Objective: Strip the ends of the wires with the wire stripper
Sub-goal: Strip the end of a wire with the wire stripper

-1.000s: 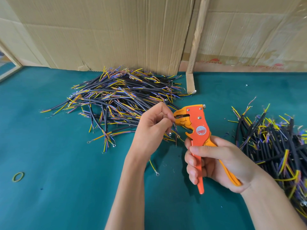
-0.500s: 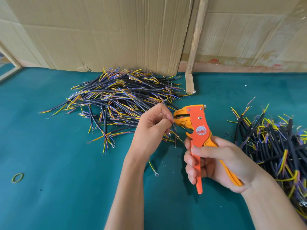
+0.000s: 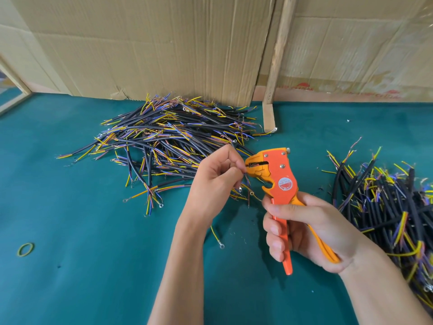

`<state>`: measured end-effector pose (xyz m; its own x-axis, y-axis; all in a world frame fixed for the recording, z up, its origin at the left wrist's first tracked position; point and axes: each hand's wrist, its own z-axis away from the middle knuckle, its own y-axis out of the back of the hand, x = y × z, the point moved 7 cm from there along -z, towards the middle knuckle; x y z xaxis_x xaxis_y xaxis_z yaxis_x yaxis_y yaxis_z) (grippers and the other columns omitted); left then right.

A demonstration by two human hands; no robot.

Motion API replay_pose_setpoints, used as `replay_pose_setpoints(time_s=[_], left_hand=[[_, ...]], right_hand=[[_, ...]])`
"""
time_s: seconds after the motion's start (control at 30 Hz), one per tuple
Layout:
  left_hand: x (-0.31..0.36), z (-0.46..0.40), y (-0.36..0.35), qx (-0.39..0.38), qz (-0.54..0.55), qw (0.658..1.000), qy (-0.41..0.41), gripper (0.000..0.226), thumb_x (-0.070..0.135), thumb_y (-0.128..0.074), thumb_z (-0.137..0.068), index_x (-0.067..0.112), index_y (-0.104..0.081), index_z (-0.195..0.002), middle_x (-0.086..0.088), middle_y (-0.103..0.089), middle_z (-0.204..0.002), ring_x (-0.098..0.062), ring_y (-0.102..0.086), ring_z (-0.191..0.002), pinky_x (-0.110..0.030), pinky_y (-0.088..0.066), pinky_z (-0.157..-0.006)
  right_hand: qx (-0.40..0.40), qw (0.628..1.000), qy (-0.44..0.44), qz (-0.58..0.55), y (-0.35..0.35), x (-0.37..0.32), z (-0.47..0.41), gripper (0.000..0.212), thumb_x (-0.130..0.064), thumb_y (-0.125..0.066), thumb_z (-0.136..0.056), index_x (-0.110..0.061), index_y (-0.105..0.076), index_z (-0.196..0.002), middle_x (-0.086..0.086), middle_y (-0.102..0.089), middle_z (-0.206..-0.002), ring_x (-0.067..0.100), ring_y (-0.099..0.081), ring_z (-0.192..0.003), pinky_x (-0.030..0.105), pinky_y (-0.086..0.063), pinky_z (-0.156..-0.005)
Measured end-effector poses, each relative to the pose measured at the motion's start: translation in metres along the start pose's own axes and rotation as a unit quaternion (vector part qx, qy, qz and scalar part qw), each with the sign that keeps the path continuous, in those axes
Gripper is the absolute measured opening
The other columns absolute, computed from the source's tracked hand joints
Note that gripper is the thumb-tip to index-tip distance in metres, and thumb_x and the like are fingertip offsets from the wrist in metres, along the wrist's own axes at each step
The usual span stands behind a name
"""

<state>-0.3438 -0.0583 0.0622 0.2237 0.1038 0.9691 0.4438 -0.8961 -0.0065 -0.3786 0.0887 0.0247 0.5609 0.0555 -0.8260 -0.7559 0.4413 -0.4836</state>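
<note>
My right hand (image 3: 307, 227) grips the handles of an orange wire stripper (image 3: 280, 178), jaws pointing left. My left hand (image 3: 214, 181) pinches a thin wire end right at the stripper's jaws; a yellow lead with a ring terminal (image 3: 216, 238) hangs below that hand. Most of the held cable is hidden behind my left hand. A big pile of black cables with yellow, blue and orange leads (image 3: 168, 139) lies behind my left hand. A second pile of the same cables (image 3: 389, 207) lies to the right of my right hand.
The table has a teal felt top (image 3: 93, 266). Cardboard sheets (image 3: 164, 43) and a wooden strip (image 3: 276, 62) stand along the back edge. A yellow-green rubber band (image 3: 25, 249) lies at the left. Small bits of stripped insulation (image 3: 236, 234) dot the felt near my hands.
Hardly anything has moved. My left hand stays pinched at the jaws and my right hand keeps its grip on the stripper.
</note>
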Motion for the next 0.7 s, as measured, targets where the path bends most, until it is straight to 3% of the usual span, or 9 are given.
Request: replay_pose_setpoints(time_s=[0.33, 0.7], left_hand=[[0.0003, 0.0003, -0.0002, -0.003, 0.002, 1.000, -0.004, 0.013, -0.002, -0.045, -0.076, 0.007, -0.055, -0.078, 0.008, -0.053, -0.055, 0.001, -0.041, -0.045, -0.009, -0.031, -0.046], [-0.0010, 0.0003, 0.0007, 0.000, -0.003, 1.000, 0.006, 0.015, -0.002, -0.046, -0.075, 0.010, -0.055, -0.076, 0.006, -0.052, -0.055, 0.000, -0.039, -0.044, -0.009, -0.030, -0.045]], right_hand=[[-0.016, 1.000, 0.007, -0.005, -0.0002, -0.0001, -0.0004, 0.022, -0.018, -0.077, -0.082, -0.009, -0.060, -0.094, 0.017, -0.051, -0.075, 0.032, -0.053, -0.060, 0.042, -0.052, -0.058], [-0.007, 1.000, 0.004, 0.007, -0.0003, -0.0006, -0.0001, 0.012, -0.014, -0.069, -0.088, -0.009, -0.059, -0.088, 0.017, -0.048, -0.073, 0.031, -0.050, -0.057, 0.041, -0.050, -0.055]])
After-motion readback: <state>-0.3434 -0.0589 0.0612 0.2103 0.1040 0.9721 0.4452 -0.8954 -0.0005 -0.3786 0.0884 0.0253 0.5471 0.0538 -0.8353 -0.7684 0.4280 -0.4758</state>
